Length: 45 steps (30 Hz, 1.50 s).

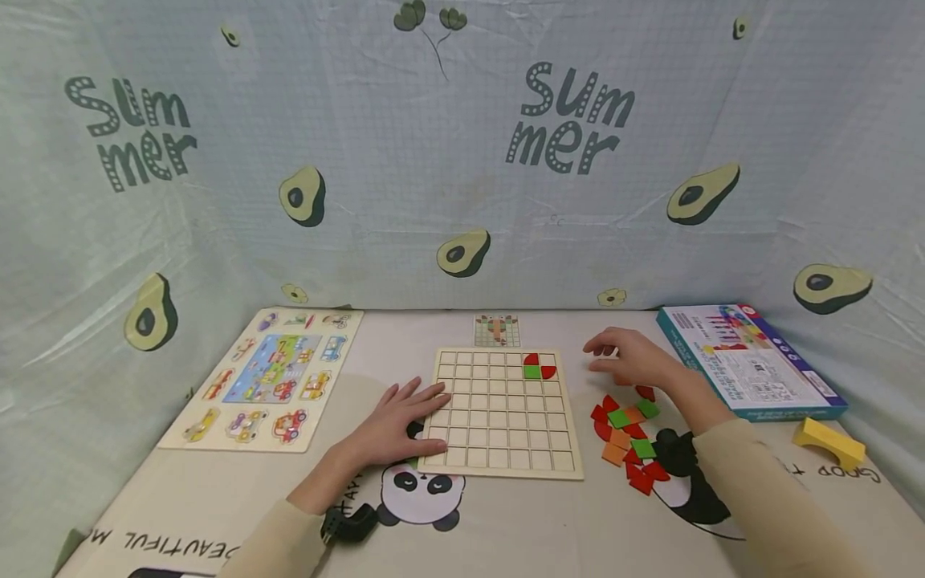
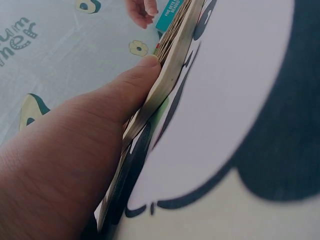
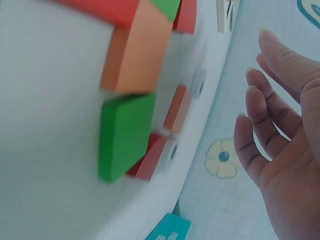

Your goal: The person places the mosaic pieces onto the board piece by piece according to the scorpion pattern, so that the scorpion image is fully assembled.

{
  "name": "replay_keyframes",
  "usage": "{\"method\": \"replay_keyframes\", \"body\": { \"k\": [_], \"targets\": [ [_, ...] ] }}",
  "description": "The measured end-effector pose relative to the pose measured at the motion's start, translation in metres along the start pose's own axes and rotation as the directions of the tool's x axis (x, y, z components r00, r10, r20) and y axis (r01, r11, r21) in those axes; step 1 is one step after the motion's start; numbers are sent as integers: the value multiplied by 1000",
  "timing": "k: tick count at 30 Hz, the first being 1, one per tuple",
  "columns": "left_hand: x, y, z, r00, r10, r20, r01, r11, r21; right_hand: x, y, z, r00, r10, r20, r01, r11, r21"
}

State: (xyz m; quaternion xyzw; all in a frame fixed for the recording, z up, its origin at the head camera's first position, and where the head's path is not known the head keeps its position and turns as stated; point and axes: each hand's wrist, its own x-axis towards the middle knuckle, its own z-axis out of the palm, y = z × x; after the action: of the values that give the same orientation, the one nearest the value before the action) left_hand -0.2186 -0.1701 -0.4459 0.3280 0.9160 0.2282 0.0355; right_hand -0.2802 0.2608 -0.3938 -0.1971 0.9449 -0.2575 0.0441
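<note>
My left hand rests on the left edge of a wooden grid board, fingers spread; its thumb lies along the rim in the left wrist view. Near the board's upper right corner sit a green square tile and two red quarter-round tiles, one above it and one to its right. My right hand hovers right of the board, fingers loosely bent, holding nothing visible. Below it lies a loose pile of red, orange and green tiles. Behind the board lies a small pattern card.
A wooden vehicle puzzle lies at the left. On the right are a flat teal-edged box and a yellow arch block. A printed fabric backdrop rises behind the table.
</note>
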Motion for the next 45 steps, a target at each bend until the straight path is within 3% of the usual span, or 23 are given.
{"method": "replay_keyframes", "body": {
  "k": [11, 23, 37, 45],
  "targets": [
    [0, 0, 0, 1000, 1, -7, -1, 1000, 3, -21, 18, -8, 1000, -19, -12, 20, 999, 28],
    [-1, 1, 0, 1000, 4, -7, -4, 1000, -4, -47, 38, -13, 1000, 18, 2, -18, 999, 30],
    [-1, 1, 0, 1000, -10, -8, 10, 1000, -8, -62, 49, -17, 995, -95, 33, 95, 995, 11],
    [-1, 1, 0, 1000, -10, -8, 10, 1000, -6, -64, 50, -15, 995, -89, 54, 89, 996, 1]
  ]
}}
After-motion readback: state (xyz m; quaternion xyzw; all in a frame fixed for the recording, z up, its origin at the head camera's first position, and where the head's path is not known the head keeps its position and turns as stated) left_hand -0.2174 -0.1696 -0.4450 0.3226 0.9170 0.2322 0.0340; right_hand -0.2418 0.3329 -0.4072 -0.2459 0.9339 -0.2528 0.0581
